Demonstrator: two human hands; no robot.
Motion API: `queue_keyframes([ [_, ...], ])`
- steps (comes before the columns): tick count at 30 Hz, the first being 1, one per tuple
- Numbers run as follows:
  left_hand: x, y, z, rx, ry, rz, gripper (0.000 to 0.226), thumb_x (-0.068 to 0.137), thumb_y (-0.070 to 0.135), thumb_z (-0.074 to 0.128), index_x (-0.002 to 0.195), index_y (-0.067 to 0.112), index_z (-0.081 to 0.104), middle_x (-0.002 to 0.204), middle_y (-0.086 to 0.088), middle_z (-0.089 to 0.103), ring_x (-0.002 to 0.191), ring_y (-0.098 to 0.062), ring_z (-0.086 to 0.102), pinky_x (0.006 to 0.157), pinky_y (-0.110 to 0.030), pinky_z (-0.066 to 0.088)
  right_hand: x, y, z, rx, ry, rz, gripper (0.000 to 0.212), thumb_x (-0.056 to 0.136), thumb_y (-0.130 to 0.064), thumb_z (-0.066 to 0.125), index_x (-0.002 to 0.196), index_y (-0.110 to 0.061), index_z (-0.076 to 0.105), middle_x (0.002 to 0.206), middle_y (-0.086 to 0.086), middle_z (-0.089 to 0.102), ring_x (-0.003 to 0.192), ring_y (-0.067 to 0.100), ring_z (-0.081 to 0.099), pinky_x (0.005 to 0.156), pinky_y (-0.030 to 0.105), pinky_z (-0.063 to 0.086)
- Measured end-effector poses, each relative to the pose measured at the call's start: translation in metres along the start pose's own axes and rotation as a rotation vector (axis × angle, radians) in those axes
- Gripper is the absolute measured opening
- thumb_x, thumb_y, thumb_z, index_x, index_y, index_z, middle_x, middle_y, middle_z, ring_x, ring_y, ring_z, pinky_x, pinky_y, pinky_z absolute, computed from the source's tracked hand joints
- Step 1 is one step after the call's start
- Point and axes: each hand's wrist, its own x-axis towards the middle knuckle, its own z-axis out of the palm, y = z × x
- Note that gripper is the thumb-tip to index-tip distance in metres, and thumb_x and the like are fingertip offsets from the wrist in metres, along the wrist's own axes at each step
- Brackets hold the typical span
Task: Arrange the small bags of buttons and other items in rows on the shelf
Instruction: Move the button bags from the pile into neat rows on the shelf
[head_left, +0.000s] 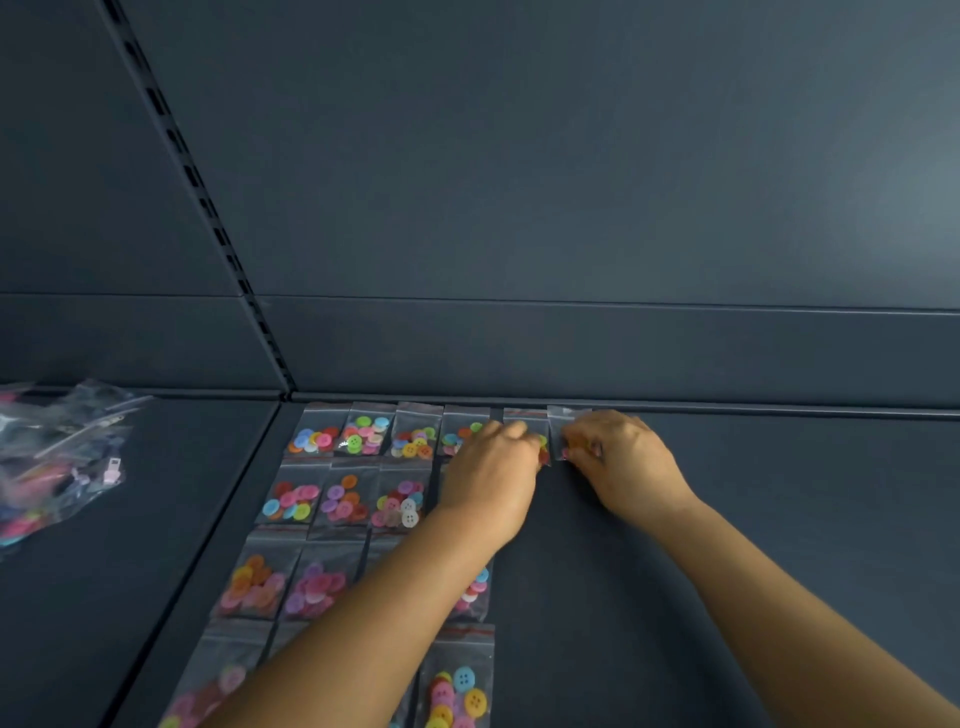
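- The right hand (621, 457) lay knuckles-up at the far edge of the shelf (727, 519), its fingers (579, 451) curled down onto the lower part of the sixth bag (566, 423) of the far row; they seemed to pinch it, though blur hid the exact hold.
- The left hand (491, 473) reached in just beside it, its fingers (522, 434) bent over the fifth bag (530, 426), which sat immediately left of the sixth. Whether they pinched the bag or only pressed on it could not be told.
- Both bags were clear plastic with coloured buttons inside, and both lay at the right end of the far row, close against the back panel (571, 208).
- To the left of the hands, four more button bags (363, 431) filled the far row side by side.
- Nearer, a second row (343, 499) showed three bags in full, with the left wrist covering whatever lay further right.
- A third row (285, 584) and a fourth row (460, 686) continued toward the viewer, partly hidden under the left forearm (363, 623).
- The right forearm (779, 597) crossed bare shelf on the right side.
- On the adjoining shelf section to the left, well apart from the rows, sat a loose pile of unsorted bags (57, 457), holding mixed coloured items, blurred.
- A slotted upright rail (208, 208) ran along the back panel above the seam between the two sections.
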Motion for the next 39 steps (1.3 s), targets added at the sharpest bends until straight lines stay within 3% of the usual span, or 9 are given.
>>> queue_keyframes([
  [6,-0.003,-0.001,0.000,0.008,0.020,-0.033,0.024,0.092,0.008,0.052,0.115,0.011,0.059,0.116,-0.002,0.056,0.108,-0.024,0.049,0.087,-0.034,0.043,0.001,-0.002,0.004,0.024,0.029,-0.034,0.010,0.086,-0.015,0.060,0.077,-0.011,0.063,0.079,-0.009,0.049,0.087,0.023,0.051,0.074,0.029,0.042],
  [11,0.003,-0.005,0.000,0.008,0.031,-0.053,0.020,0.090,0.004,0.053,0.108,0.009,0.060,0.114,-0.003,0.057,0.108,-0.024,0.051,0.087,-0.033,0.043,0.006,-0.004,0.007,0.049,0.021,0.028,0.013,0.086,-0.015,0.057,0.074,-0.018,0.056,0.091,-0.004,0.058,0.098,0.026,0.052,0.083,0.035,0.046],
  [16,0.007,-0.003,0.001,0.027,0.016,-0.086,0.023,0.091,0.006,0.053,0.113,0.009,0.060,0.122,-0.003,0.056,0.111,-0.025,0.050,0.087,-0.035,0.045,0.010,-0.003,0.011,0.037,0.037,0.090,0.013,0.088,-0.018,0.057,0.094,-0.014,0.068,0.114,-0.002,0.061,0.112,0.024,0.046,0.087,0.031,0.043],
  [24,0.007,-0.001,0.001,0.065,-0.009,-0.114,0.027,0.090,0.007,0.056,0.117,0.009,0.059,0.129,-0.006,0.052,0.116,-0.027,0.048,0.091,-0.038,0.045,0.009,-0.003,0.011,0.011,0.018,0.099,0.014,0.088,-0.023,0.057,0.092,-0.014,0.067,0.114,0.000,0.060,0.113,0.025,0.045,0.086,0.030,0.040],
  [27,0.006,0.001,-0.003,0.070,0.004,-0.136,0.032,0.089,0.009,0.059,0.121,0.009,0.054,0.130,-0.007,0.047,0.116,-0.029,0.048,0.091,-0.038,0.046,0.009,-0.005,0.007,-0.007,0.013,0.085,0.018,0.087,-0.025,0.058,0.100,-0.015,0.066,0.115,0.002,0.059,0.113,0.025,0.045,0.089,0.029,0.038],
  [34,-0.023,-0.009,-0.031,0.086,0.108,-0.221,0.051,0.094,0.036,0.050,0.137,0.012,0.039,0.138,-0.007,0.043,0.125,-0.027,0.041,0.102,-0.038,0.036,0.002,-0.029,-0.006,-0.065,0.024,-0.097,0.042,0.088,-0.036,0.059,0.126,-0.019,0.056,0.128,0.003,0.053,0.116,0.025,0.044,0.096,0.034,0.038],
  [39,-0.067,-0.034,-0.057,0.127,0.139,-0.335,0.060,0.094,0.041,0.048,0.145,0.017,0.027,0.148,-0.004,0.036,0.135,-0.024,0.032,0.112,-0.037,0.024,-0.004,-0.075,0.000,-0.118,-0.066,-0.276,0.057,0.089,-0.046,0.053,0.140,-0.025,0.039,0.146,-0.004,0.038,0.133,0.022,0.030,0.109,0.035,0.025],
])
